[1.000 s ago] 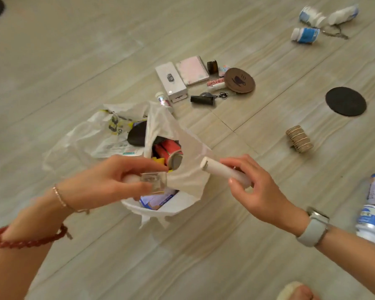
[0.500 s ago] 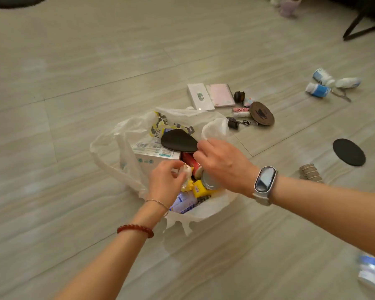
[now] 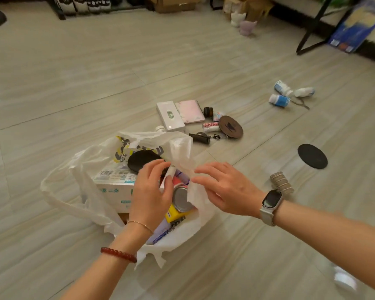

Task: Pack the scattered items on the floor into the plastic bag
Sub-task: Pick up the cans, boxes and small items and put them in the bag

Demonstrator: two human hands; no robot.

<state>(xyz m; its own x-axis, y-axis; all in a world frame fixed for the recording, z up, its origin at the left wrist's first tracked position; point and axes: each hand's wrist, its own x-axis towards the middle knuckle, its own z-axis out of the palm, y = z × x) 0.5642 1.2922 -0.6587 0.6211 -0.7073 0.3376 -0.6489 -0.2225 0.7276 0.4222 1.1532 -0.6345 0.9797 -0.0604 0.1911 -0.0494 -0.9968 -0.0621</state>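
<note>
1. The bag [image 3: 91,187] lies open on the floor [image 3: 74,87], mouth up, already holding a box [image 3: 115,185], a can [image 3: 182,199] and more.
2. My left hand [image 3: 152,191] sits over the mouth, fingers curled on a white tube [image 3: 170,172] pointing to 12 o'clock.
3. My right hand [image 3: 223,189], fingers spread, touches the bag's edge at 3 o'clock.
4. Loose items at 1 o'clock, such as the notebook [image 3: 189,111], lie nearer my right hand.

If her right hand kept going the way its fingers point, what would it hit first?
Most likely the raised white flap of the plastic bag, which the right hand already nearly touches; the left hand lies just beyond. Depth is uncertain.
</note>
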